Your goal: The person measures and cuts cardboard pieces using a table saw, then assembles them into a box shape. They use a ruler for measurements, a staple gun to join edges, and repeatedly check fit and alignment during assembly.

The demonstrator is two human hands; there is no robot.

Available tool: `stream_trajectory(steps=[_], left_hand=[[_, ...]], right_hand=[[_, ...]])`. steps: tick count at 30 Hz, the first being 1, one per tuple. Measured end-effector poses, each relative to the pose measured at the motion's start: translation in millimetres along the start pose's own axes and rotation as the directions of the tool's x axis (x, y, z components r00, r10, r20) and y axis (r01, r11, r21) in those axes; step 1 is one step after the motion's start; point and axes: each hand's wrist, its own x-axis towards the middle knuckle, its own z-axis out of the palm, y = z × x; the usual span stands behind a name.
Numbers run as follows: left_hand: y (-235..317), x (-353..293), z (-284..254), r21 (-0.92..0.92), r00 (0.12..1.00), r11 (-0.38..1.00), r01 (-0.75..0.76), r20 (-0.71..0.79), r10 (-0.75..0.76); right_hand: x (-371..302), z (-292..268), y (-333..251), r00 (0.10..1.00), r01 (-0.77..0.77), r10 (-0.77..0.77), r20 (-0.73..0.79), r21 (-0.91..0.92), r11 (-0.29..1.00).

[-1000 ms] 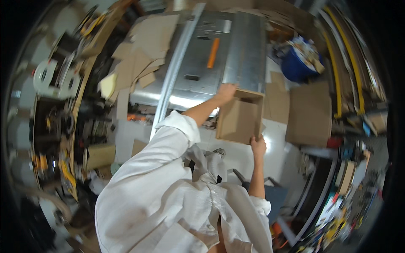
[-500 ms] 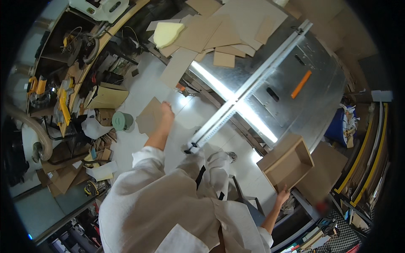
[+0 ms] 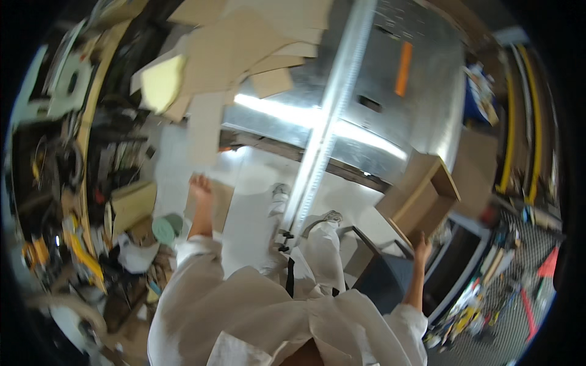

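Note:
A shallow open wooden box (image 3: 400, 189), shaped like a drawer, is held tilted at my right side. My right hand (image 3: 422, 245) grips its near edge, with the thumb over the rim. Out to the left, my left hand (image 3: 202, 188) is raised with its fingers curled in; nothing shows in them, though motion blurs the view. Below and beside that hand appears a thin brown sheet (image 3: 221, 204), apart from the fingers as far as I can see.
Ahead stands a metal-topped table (image 3: 421, 110) with a long rail (image 3: 326, 122) jutting toward me and an orange strip (image 3: 403, 68). Brown boards (image 3: 226, 49) cover its left part. A green bin (image 3: 166, 228) and scraps lie left; a dark box (image 3: 383, 277) stands right.
The view has turned to the right. My left hand has moved leftward across the brown sheet, from its right edge to its left. My right hand keeps its hold on the wooden box.

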Motion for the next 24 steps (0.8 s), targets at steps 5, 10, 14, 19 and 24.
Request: stream_trajectory(steps=[5, 10, 14, 19, 24], left_hand=[[-0.1, -45.7, -116.3, 0.461, 0.971, 0.878, -0.131, 0.236, 0.02], [-6.3, -314.2, 10.2, 0.414, 0.609, 0.472, -0.778, 0.681, 0.406], [-68.6, -478.8, 134.9, 0.122, 0.167, 0.385, -0.915, 0.982, 0.086], [-197.9, -692.4, 235.1, -0.351, -0.376, 0.135, -0.927, 0.859, -0.347], [-339.6, -836.9, 258.6, -0.641, -0.559, 0.182, -0.746, 0.453, -0.694]], right_hand=[[-36.4, -2.6, -30.7, 0.991, 0.008, -0.036, -0.132, -0.21, 0.978], [-49.3, -46.5, -47.5, 0.973, 0.14, -0.164, -0.161, -0.152, 0.978], [-56.0, -73.5, 41.9, 0.921, 0.277, -0.308, -0.24, -0.155, 0.948], [-112.9, -164.9, 56.3, 0.955, 0.11, -0.125, -0.268, -0.069, 0.992], [-141.6, -241.3, 93.2, 0.94, 0.009, 0.006, -0.341, 0.042, 0.999]])
